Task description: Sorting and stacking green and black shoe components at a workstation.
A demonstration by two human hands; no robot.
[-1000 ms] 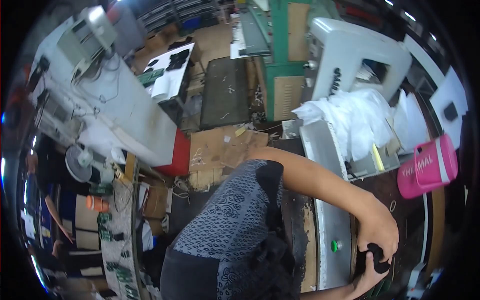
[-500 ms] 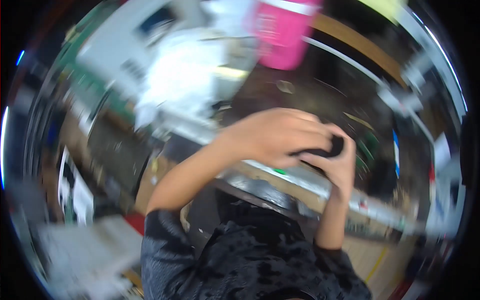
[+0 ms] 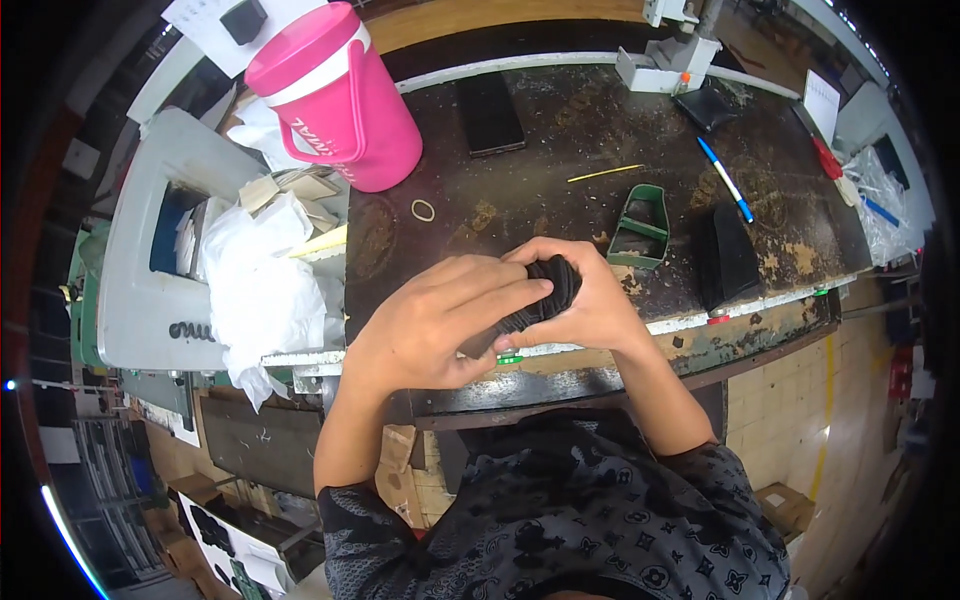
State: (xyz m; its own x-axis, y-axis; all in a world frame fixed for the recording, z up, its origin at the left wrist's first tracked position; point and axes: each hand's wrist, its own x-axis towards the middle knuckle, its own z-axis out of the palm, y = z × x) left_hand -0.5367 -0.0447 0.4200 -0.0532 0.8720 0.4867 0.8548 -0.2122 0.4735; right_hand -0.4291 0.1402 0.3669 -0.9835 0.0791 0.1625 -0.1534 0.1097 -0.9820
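Clasping a ridged, layered black stack (image 3: 564, 284) between curved hands (image 3: 425, 322)

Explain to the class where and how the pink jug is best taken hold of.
Probably by the handle, coming from the near right: its loop hangs down the near face of the pink jug, while white plastic crowds the near left. The left hand and right hand both hold the black stack, so one would need freeing first.
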